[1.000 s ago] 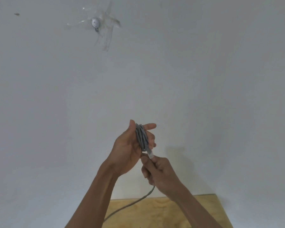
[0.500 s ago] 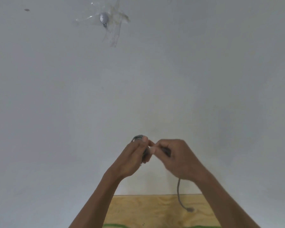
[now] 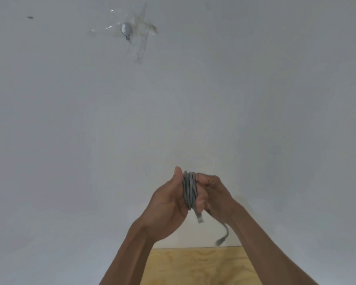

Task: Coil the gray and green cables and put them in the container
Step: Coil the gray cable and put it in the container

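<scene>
The gray cable [image 3: 190, 190] is wound into a tight upright coil held up in front of the white wall. My left hand [image 3: 169, 204] grips the coil from the left, thumb pointing up. My right hand [image 3: 216, 196] holds the coil's right side, fingers curled around the strands. One plug end [image 3: 199, 218] hangs just below the coil. A short loose tail with the other plug [image 3: 221, 240] dangles under my right wrist. The green cable and the container are out of view.
A light plywood tabletop [image 3: 195, 266] shows at the bottom between my forearms. A white wall fills the rest, with a small metal fitting [image 3: 126, 29] under clear tape at the upper left.
The long tail that ran down to the table has been wound in; only a short end hangs now. My hands came together, then rose slightly with the coil upright between them.
</scene>
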Tool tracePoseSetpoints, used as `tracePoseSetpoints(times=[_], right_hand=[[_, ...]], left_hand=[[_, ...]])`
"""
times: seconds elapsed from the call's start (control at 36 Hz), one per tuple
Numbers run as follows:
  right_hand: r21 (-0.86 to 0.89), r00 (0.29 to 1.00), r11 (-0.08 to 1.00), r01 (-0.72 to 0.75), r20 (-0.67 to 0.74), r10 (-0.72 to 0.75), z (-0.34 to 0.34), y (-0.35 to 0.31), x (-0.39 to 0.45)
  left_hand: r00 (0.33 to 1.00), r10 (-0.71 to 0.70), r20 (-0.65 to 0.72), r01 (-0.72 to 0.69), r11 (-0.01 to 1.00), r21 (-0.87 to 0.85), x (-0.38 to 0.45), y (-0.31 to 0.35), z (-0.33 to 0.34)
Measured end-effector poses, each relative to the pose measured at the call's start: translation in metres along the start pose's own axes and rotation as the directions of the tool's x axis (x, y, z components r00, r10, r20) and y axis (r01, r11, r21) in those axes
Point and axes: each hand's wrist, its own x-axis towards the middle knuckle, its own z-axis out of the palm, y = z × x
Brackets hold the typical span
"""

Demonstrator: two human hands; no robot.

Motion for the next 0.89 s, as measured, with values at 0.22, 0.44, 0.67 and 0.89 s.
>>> tracePoseSetpoints(times=[0.22, 0.44, 0.67, 0.89], right_hand=[[-0.089, 0.983, 0.991, -0.100, -0.164, 0.085, 0.021, 0.036, -0.023], [-0.422, 0.976, 0.906, -0.036, -0.210, -0.059, 0.039, 0.037, -0.038], [-0.829, 0.996, 0.557, 0.054, 0.006, -0.087, 0.029, -0.005, -0.039], [-0.969, 0.979, 0.178, 0.171, 0.147, -0.141, 0.006, -0.069, -0.001]], left_hand=[[0.998, 0.044, -0.041, -0.052, 0.974, -0.223, 0.008, 0.018, -0.003], [0.948, 0.136, -0.287, -0.100, 0.986, 0.136, 0.022, 0.021, -0.023], [0.933, 0.150, -0.328, 0.160, 0.644, 0.748, 0.010, 0.011, -0.056], [0.984, 0.016, -0.180, 0.124, 0.669, 0.733, -0.002, -0.009, -0.035]])
